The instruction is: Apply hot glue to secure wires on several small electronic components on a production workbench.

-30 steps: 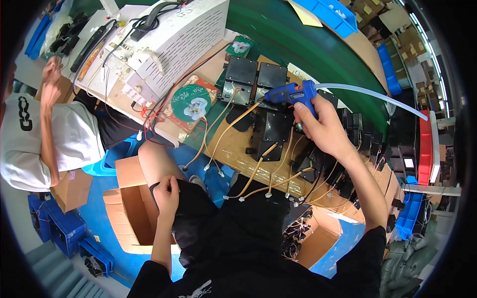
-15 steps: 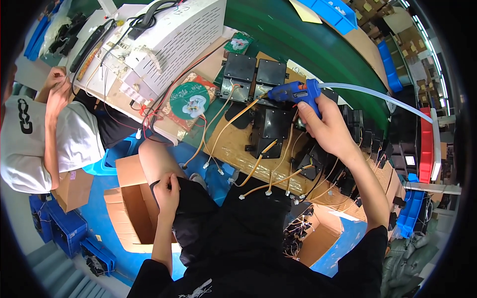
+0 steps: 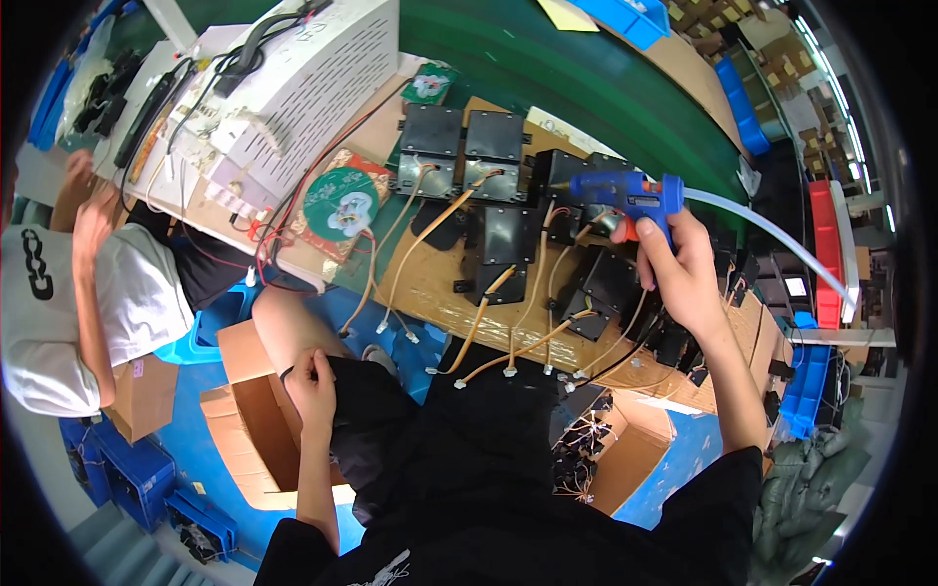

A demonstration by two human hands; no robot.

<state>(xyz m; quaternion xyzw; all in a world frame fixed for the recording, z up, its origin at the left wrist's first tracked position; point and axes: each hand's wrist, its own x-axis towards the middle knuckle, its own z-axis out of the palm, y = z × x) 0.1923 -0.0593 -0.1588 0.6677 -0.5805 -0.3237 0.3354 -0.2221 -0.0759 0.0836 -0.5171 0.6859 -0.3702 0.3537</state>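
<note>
My right hand grips a blue hot glue gun, its fingers wrapped round the handle. A long translucent glue stick trails from the gun's rear. The nozzle points left, over a black box in the back row. Left of it stand two more black boxes, one with a yellow-brown cable running out of it. A nearer black box and a tilted one also have cables with white plugs. My left hand rests on my thigh, fingers curled, with nothing visible in it.
A round green circuit board lies on the left of the cardboard-covered bench, beside a white vented machine. Open cartons stand on the blue floor. A co-worker's hands are at the far left.
My right hand has carried the glue gun rightward, from the second back-row box to the box beside it. My left hand stays on my thigh. The whole view has shifted slightly.
</note>
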